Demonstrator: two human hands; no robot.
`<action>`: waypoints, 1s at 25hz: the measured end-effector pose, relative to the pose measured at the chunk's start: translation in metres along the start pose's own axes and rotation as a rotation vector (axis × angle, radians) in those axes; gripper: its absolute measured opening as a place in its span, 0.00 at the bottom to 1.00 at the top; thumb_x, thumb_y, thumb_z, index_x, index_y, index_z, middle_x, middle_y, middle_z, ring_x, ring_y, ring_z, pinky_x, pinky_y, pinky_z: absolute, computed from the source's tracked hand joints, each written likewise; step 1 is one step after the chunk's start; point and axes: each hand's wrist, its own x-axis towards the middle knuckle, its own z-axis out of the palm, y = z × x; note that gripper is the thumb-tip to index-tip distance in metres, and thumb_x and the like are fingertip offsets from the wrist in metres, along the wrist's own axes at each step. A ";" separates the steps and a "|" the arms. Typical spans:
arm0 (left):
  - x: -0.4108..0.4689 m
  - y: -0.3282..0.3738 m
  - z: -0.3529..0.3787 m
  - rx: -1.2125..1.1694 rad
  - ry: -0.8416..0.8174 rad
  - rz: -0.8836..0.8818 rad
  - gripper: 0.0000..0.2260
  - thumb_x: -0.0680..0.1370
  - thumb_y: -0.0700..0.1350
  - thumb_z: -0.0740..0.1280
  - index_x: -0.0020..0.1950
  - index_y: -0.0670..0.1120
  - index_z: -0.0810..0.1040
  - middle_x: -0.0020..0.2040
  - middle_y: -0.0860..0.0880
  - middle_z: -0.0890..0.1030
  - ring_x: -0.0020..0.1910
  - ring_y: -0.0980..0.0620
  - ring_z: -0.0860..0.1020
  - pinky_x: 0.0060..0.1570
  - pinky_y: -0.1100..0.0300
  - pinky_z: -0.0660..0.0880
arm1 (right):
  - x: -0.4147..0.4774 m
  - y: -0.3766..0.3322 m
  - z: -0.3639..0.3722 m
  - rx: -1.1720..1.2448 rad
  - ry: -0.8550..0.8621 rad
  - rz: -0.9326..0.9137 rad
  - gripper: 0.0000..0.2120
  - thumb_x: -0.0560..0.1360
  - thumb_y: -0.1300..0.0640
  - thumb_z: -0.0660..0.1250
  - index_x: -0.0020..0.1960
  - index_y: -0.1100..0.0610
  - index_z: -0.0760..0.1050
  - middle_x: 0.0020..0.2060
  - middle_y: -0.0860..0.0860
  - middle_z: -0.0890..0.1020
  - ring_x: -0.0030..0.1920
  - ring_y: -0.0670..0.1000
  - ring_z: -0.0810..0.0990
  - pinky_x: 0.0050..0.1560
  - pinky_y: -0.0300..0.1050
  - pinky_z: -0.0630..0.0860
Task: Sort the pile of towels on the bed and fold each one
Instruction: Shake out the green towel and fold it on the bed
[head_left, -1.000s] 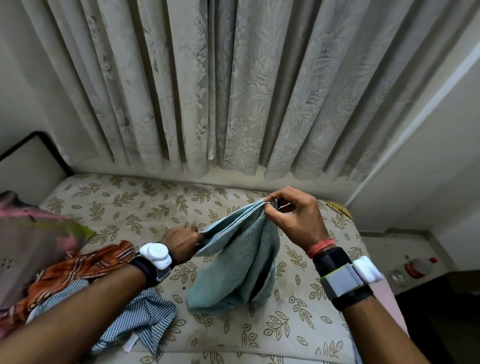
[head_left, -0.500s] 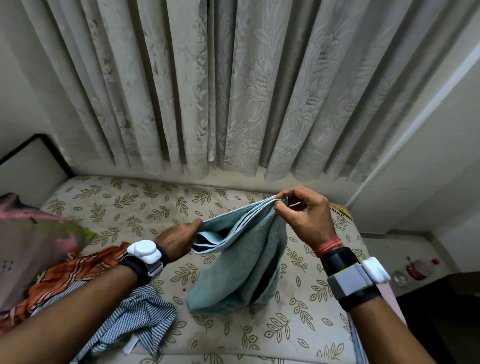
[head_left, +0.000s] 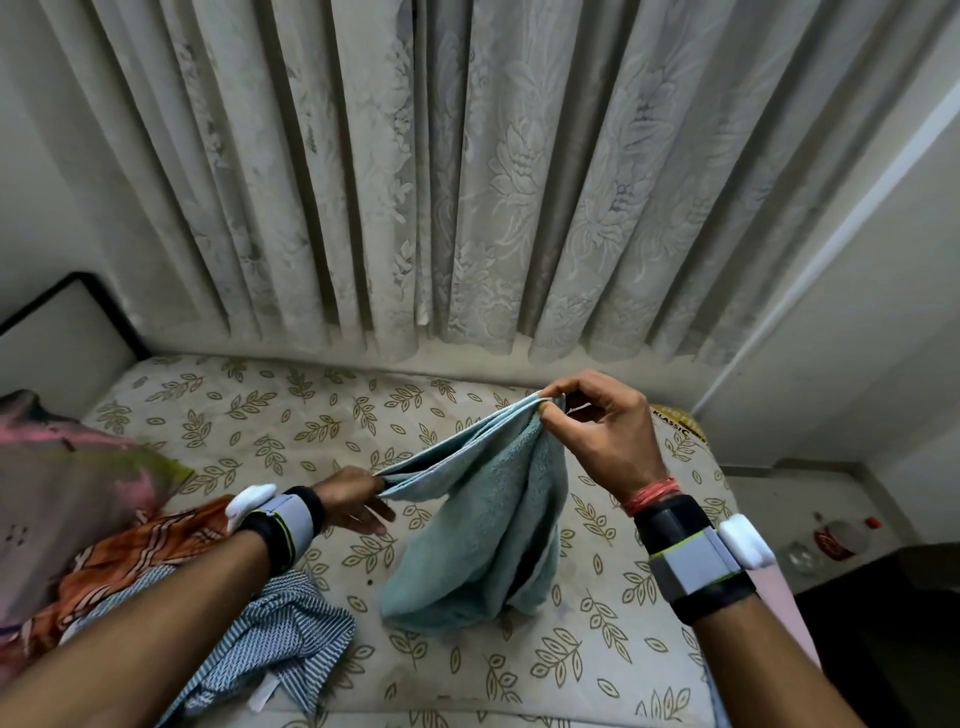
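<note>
Because there is only the head view, everything comes from up high, looking down at the bed (head_left: 249, 415). Both hands hold one blue-green towel (head_left: 483, 530) up over it. The right hand (head_left: 605, 436) is the high one — its thumb and first finger pinch the top corner, with the other fingers loosely curled and holding nothing. The left hand (head_left: 353, 499) is lower and off to the side, and it grips the other end of the same edge; the cloth hides part of its fingers, so I cannot tell just how they close. The edge runs tight between the two hands, and I think that is so the layers line up and the towel hangs straight. It looks doubled over already, since a few layers show along the top edge. The rest hangs down like a bag, and its bottom seems to touch the bed.

Near the left hand lie the ones not folded yet — a striped towel (head_left: 280, 639) in front, an orange cloth (head_left: 140, 545) behind it, and a pink cloth (head_left: 67, 488) at the far side. They sit apart from the held towel, likely to leave room for folding. A pale curtain (head_left: 467, 182) hangs behind the bed.
</note>
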 end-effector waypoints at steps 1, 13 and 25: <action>-0.001 0.002 0.002 -0.049 -0.012 0.004 0.15 0.83 0.43 0.55 0.63 0.39 0.76 0.48 0.36 0.85 0.36 0.42 0.83 0.38 0.55 0.80 | 0.001 0.001 0.000 0.000 0.001 0.000 0.06 0.70 0.62 0.75 0.44 0.52 0.84 0.41 0.48 0.85 0.39 0.52 0.83 0.43 0.54 0.82; -0.053 0.103 -0.048 0.538 0.519 0.400 0.16 0.75 0.50 0.63 0.34 0.44 0.84 0.29 0.50 0.84 0.27 0.54 0.83 0.39 0.57 0.81 | -0.018 0.036 -0.049 -0.298 -0.038 0.030 0.10 0.71 0.63 0.74 0.47 0.50 0.80 0.38 0.43 0.80 0.36 0.47 0.77 0.37 0.36 0.74; -0.093 0.207 -0.071 1.377 0.817 0.742 0.07 0.75 0.51 0.66 0.50 0.50 0.77 0.45 0.47 0.82 0.44 0.44 0.80 0.39 0.57 0.73 | 0.015 0.015 -0.071 -0.243 0.186 -0.093 0.07 0.74 0.65 0.71 0.49 0.55 0.79 0.43 0.49 0.81 0.39 0.47 0.81 0.42 0.45 0.81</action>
